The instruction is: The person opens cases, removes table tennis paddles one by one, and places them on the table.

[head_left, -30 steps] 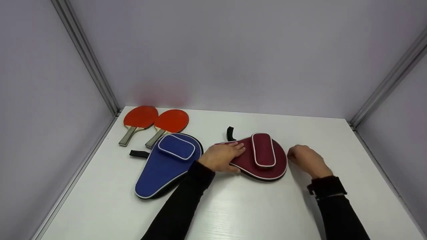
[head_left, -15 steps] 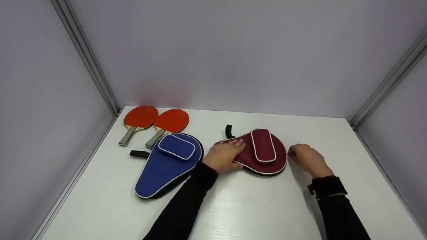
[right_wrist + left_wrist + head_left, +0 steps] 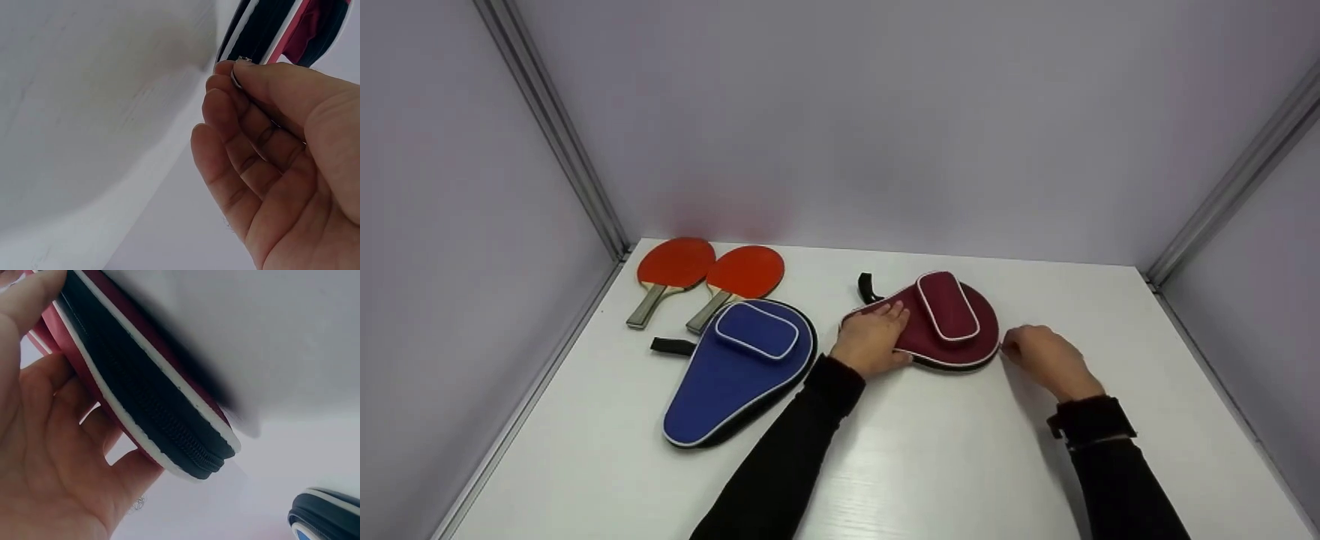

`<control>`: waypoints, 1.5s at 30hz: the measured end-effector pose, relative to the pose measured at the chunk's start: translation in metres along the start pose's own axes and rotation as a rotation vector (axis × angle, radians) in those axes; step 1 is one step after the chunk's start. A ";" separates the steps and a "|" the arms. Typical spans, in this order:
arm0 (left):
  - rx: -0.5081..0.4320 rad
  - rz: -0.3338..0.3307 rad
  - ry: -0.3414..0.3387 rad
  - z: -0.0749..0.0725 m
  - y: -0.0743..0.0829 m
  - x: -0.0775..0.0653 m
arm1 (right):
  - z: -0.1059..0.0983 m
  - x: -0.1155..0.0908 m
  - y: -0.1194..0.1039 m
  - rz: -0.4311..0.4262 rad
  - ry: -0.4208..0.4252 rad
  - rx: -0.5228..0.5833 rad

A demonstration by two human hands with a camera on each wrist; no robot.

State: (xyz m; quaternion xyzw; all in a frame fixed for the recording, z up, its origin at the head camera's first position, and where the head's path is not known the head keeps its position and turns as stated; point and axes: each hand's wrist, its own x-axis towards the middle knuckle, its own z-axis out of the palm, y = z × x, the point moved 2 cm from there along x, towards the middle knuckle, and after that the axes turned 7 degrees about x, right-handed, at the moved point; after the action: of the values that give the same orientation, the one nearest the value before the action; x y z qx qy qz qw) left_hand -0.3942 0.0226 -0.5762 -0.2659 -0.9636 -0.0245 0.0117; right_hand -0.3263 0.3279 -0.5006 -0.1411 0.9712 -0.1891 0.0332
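A maroon table tennis bat case (image 3: 919, 331) with white piping and a raised pocket (image 3: 949, 306) lies on the table. My left hand (image 3: 871, 343) presses on its narrow end, fingers laid over the top and thumb at the near side. The left wrist view shows the black zip band (image 3: 135, 382) along the side, its teeth meeting at the narrow end. At the rounded right end, my right hand (image 3: 1048, 361) pinches a metal zip pull (image 3: 236, 80) between thumb and forefinger. The slider is mostly hidden by the fingertips.
Left of my left hand lies a blue bat case (image 3: 727, 390) with a black strap (image 3: 673, 346). Behind it are two red bats, one at the far left (image 3: 676, 261) and another beside it (image 3: 746, 271). Pale walls enclose the white table (image 3: 607, 420).
The maroon case has swung away from me, its rounded end moving toward the back wall. My left hand has shifted slightly right with it; the right hand stays nearly in place.
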 end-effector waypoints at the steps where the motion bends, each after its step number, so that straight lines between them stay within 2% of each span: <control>1: -0.007 -0.002 0.006 0.004 -0.002 0.004 | 0.000 0.000 -0.001 -0.005 0.000 0.002; 4: 0.031 -0.005 0.025 0.008 -0.003 0.010 | 0.002 0.002 -0.003 -0.018 -0.002 -0.001; 10: 0.070 -0.043 0.036 0.003 0.001 0.014 | 0.004 0.003 -0.008 -0.029 -0.010 0.001; 12: 0.077 -0.067 0.032 -0.004 0.006 0.011 | 0.005 0.003 -0.011 -0.031 -0.015 0.009; 15: 0.092 -0.097 0.001 -0.027 0.017 0.001 | 0.007 0.002 -0.015 -0.036 -0.019 0.005; 17: 0.077 -0.113 0.004 -0.033 0.020 -0.002 | 0.009 0.003 -0.018 -0.045 -0.017 -0.005; 19: 0.057 -0.120 -0.004 -0.031 0.020 0.001 | 0.011 0.004 -0.021 -0.056 -0.013 -0.007; 22: 0.037 -0.119 0.020 -0.011 0.013 0.012 | 0.014 0.004 -0.026 -0.070 -0.007 -0.002; 24: 0.055 -0.113 0.017 -0.006 0.011 0.016 | 0.017 0.005 -0.031 -0.075 -0.007 0.003; 31: 0.070 -0.101 0.025 -0.004 0.010 0.017 | 0.027 0.006 -0.056 -0.116 0.005 -0.013; 36: 0.062 -0.104 0.019 -0.001 0.010 0.018 | 0.035 0.008 -0.069 -0.173 0.073 -0.043; 40: 0.082 -0.089 -0.014 0.006 0.008 0.021 | 0.038 0.007 -0.070 -0.161 0.132 -0.056; 45: 0.107 -0.050 -0.043 0.013 0.003 0.024 | 0.037 0.007 -0.067 -0.121 0.141 -0.058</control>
State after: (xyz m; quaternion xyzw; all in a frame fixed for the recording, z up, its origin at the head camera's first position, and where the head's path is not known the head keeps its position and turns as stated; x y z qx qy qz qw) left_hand -0.4129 0.0384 -0.5878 -0.2414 -0.9699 0.0326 0.0045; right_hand -0.3114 0.2525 -0.5098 -0.1868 0.9658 -0.1722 -0.0510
